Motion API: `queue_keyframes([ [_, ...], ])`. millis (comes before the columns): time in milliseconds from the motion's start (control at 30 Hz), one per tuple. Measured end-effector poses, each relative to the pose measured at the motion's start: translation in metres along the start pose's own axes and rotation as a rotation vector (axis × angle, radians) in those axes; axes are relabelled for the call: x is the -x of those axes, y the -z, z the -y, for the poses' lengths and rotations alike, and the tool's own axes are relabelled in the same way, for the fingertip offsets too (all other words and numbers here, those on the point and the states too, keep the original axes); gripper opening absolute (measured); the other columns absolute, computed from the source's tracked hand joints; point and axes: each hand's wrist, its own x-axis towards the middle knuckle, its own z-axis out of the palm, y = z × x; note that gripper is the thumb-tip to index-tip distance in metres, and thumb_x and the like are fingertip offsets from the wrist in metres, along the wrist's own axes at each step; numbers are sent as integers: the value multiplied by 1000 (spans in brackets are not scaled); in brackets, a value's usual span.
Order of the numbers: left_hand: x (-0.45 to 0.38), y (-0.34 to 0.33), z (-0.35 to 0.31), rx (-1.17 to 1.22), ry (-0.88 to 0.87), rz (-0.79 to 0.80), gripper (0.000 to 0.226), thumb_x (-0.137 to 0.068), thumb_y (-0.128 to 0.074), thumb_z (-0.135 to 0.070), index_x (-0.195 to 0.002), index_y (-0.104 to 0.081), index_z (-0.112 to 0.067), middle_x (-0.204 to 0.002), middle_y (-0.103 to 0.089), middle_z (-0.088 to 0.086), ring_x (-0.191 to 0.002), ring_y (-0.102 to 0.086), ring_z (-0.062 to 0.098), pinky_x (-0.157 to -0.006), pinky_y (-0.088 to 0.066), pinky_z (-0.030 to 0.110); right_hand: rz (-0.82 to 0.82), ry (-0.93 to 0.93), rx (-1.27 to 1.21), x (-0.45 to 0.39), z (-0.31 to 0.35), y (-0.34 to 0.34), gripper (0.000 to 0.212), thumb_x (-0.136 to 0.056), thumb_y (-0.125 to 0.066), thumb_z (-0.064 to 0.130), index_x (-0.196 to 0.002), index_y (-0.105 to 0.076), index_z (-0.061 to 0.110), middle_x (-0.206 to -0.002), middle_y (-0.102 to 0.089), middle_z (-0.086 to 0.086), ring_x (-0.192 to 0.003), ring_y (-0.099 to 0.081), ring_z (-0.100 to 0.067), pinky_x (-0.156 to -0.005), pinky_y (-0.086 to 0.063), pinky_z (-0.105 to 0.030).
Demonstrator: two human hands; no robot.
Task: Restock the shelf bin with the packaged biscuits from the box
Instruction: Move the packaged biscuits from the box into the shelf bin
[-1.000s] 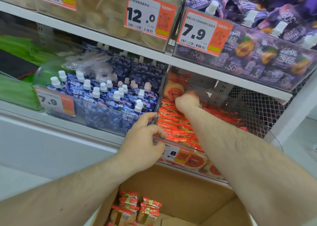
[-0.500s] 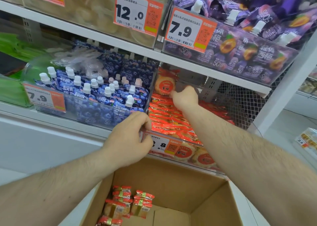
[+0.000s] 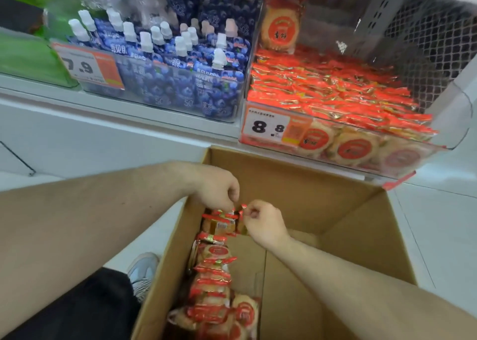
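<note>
Biscuit packets (image 3: 219,226) down in the cardboard box (image 3: 322,210), stacked along its left wall. Left hand (image 3: 216,190) pinching a crimped red end, right hand (image 3: 260,223) pinching the neighbouring packet. Thin grips on slick film: likely to slip on the lift toward the nearly full shelf bin (image 3: 438,153), or spill over its front.

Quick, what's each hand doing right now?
Left hand: pinching a biscuit pack in the box.
Right hand: pinching another biscuit pack.

I stand on a pale tiled floor (image 3: 438,226) before a white shelf (image 3: 116,107); grey mesh backing (image 3: 423,42) lines it.
</note>
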Motion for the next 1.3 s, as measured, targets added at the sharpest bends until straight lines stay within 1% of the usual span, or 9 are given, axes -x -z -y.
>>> queue_keyframes([
  [167, -12, -4, 4, 62, 1, -7, 28, -90, -62, -28, -118, -60, -24, -83, -50, -24, -74, -49, -2, -65, -36, 15, 396, -518, -250, 14, -23, -55, 21, -92, -60, 41, -89, -58, 20, -82, -57, 2, -67, -53, -12, -54, -42, -16],
  [300, -16, -5, 5, 81, 10, -17, 31, -90, -62, -29, -121, -59, -26, -85, -50, -24, -81, -51, 2, -68, -39, 18, 461, -722, -510, 14, -27, -67, 31, -90, -69, 21, -111, -57, 3, -84, -58, -1, -57, -49, -10, -32, -35, -15],
  [433, -13, -7, 7, 91, 24, 5, 36, -90, -62, -30, -125, -57, -25, -99, -56, -16, -96, -57, 8, -85, -48, 24, 508, -732, -425, 5, -34, -55, 14, -88, -69, 24, -81, -61, 14, -62, -53, 3, -49, -39, -8, -45, -28, -21],
  [633, -15, -13, 11, 180, 138, -74, 76, -89, -64, -41, -151, -22, -24, -140, -49, 4, -120, -53, 21, -100, -45, 34, 575, -589, -883, -8, -52, -2, 7, -90, -63, 23, -94, -60, 19, -70, -60, 6, -52, -48, -6, -50, -33, -18],
  [733, -16, -19, 12, 433, 163, -67, 82, -87, -69, -34, -151, -17, -36, -132, -48, 4, -109, -59, 22, -87, -56, 36, 684, -428, -1037, -5, -31, 6, 17, -82, -66, 21, -98, -61, 20, -77, -64, 4, -56, -50, -7, -55, -35, -20],
  [900, -12, -16, 16, 623, 107, -215, 59, -84, -68, 1, -129, -52, -33, -122, -50, 1, -101, -60, 23, -66, -62, 34, 730, -403, -1306, -11, -19, -7, 24, -74, -67, 23, -98, -66, 16, -82, -65, -3, -63, -57, -15, -59, -40, -27],
  [1100, -3, -13, 29, 545, 105, -221, 56, -86, -66, 0, -127, -53, -35, -121, -50, 0, -100, -57, 22, -55, -55, 25, 462, -632, -380, 10, -19, -67, 26, -88, -65, 42, -94, -59, 17, -77, -54, 5, -65, -50, -8, -57, -40, -21],
  [1233, 1, -13, 34, 560, 79, -182, 62, -85, -62, 6, -128, -52, -38, -125, -49, 0, -106, -57, 21, -64, -60, 31, 502, -547, -97, 15, -21, -100, 55, -78, -73, 52, -117, -61, 16, -115, -65, -1, -103, -63, -17, -92, -52, -30],
  [1300, 3, -13, 36, 570, 71, -168, 65, -85, -60, 10, -127, -52, -39, -126, -49, -1, -108, -57, 22, -71, -62, 37, 485, -521, -31, 14, -21, -106, 55, -75, -76, 47, -117, -60, 16, -118, -64, -3, -106, -63, -18, -93, -53, -31],
])
